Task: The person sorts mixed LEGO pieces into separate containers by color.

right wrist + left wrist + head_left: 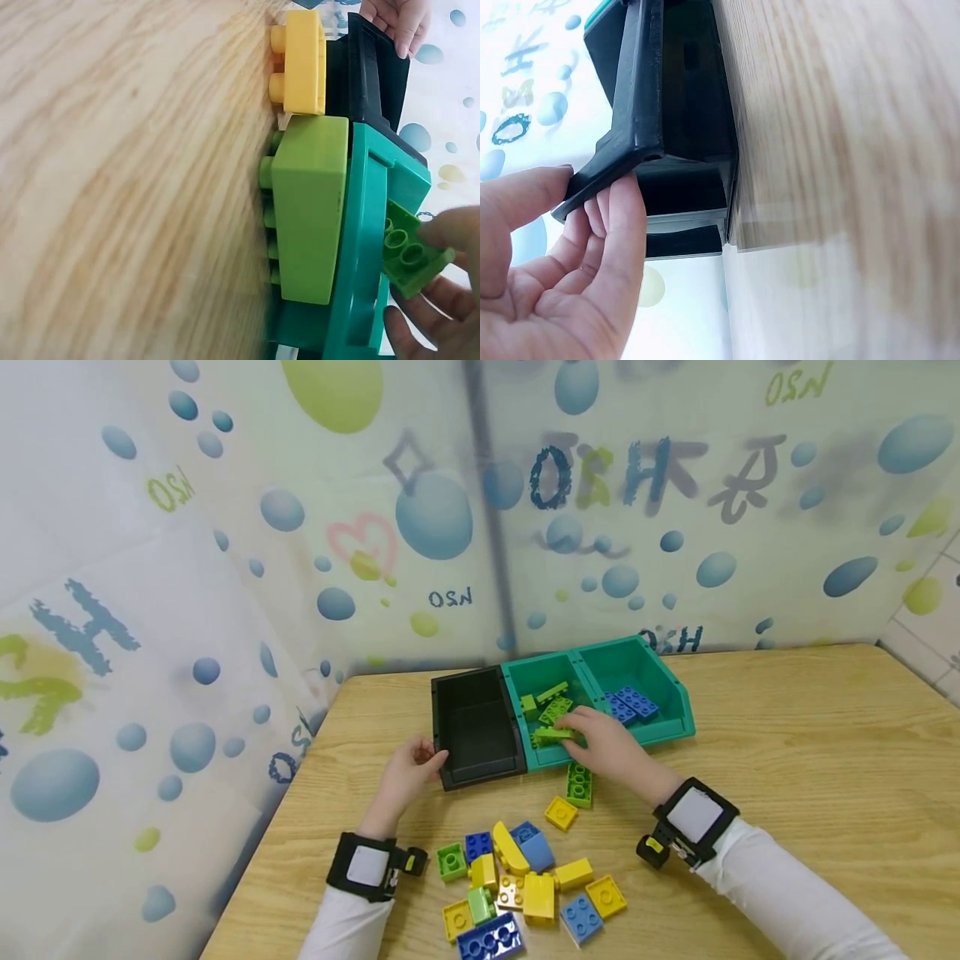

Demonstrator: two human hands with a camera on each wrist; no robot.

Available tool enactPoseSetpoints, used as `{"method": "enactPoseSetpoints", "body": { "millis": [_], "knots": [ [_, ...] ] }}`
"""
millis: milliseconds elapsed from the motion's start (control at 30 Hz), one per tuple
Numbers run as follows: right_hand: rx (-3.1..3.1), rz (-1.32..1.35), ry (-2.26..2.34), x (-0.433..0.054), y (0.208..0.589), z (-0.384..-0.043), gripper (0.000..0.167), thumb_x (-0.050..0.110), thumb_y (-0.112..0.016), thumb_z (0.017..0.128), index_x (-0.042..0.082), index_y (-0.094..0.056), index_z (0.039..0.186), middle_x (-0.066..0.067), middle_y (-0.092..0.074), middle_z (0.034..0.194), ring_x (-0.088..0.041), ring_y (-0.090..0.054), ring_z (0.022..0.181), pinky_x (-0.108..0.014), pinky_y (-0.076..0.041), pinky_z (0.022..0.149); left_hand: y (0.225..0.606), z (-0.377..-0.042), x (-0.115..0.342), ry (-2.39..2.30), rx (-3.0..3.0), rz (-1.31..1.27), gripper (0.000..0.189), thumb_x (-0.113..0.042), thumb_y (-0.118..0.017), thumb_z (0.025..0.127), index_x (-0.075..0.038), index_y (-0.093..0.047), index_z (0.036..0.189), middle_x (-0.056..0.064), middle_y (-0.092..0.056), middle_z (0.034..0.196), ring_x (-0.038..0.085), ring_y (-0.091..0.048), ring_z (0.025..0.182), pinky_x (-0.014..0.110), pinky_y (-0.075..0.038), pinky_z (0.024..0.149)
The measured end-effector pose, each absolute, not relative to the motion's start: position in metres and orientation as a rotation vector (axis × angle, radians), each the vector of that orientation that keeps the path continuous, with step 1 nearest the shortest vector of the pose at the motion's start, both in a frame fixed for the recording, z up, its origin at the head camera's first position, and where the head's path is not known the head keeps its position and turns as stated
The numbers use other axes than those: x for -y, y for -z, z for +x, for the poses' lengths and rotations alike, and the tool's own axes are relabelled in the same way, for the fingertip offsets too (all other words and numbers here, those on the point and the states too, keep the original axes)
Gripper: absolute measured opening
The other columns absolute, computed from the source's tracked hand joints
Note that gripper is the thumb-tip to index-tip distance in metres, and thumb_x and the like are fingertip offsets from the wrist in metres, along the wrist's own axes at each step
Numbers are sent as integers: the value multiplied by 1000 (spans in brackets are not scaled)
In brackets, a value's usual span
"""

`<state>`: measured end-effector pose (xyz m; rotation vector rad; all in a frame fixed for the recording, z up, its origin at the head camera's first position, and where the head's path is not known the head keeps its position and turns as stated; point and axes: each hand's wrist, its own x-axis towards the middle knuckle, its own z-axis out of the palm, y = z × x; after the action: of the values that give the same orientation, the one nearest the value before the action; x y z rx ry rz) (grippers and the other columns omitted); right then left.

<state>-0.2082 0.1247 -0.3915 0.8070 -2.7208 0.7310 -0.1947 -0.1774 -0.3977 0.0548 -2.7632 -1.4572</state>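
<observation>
Lime-green plastic toy brick [553,734], one: pinched between thumb and fingers of my right hand [611,747], at the mouth of the teal plastic bin [543,670]. Black plastic bin [480,727], adjoining: rim gripped between my left hand's [405,772] thumb and fingers.

The middle bin [542,667] stood on the counter [795,760], with the left bin [480,731] against its left side and the right bin [622,668] against its right. Bricks [556,709] lay inside it; the right hand [609,745] was over its front, a held brick [553,735] within its walls. To its left, the left hand [405,772] touched the left bin's outer edge. Directly before it lay one brick [579,785], then a scattered group [538,897]. Behind it hung a sheet [435,518].
</observation>
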Motion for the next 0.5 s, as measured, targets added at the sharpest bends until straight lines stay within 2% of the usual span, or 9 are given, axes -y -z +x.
{"method": "enactPoseSetpoints", "body": {
  "millis": [167,500],
  "knots": [
    [2778,915,-695,-126,392,-208,25,17,-64,90,5,-67,112,-7,-60,101,-19,-55,89,-34,-51,75,398,-195,177,1465,2768,65,16,-16,-63,91,-2,-55,89,8,-54,80,16,-60,70,33,-58,70],
    [2904,937,-682,-123,388,-206,38,20,-58,94,0,-57,126,-17,-57,123,-33,-54,114,-46,-48,95,397,-195,177,1471,2770,63,17,-16,-63,91,-2,-55,89,8,-53,81,16,-60,71,32,-58,70]
  ]
}}
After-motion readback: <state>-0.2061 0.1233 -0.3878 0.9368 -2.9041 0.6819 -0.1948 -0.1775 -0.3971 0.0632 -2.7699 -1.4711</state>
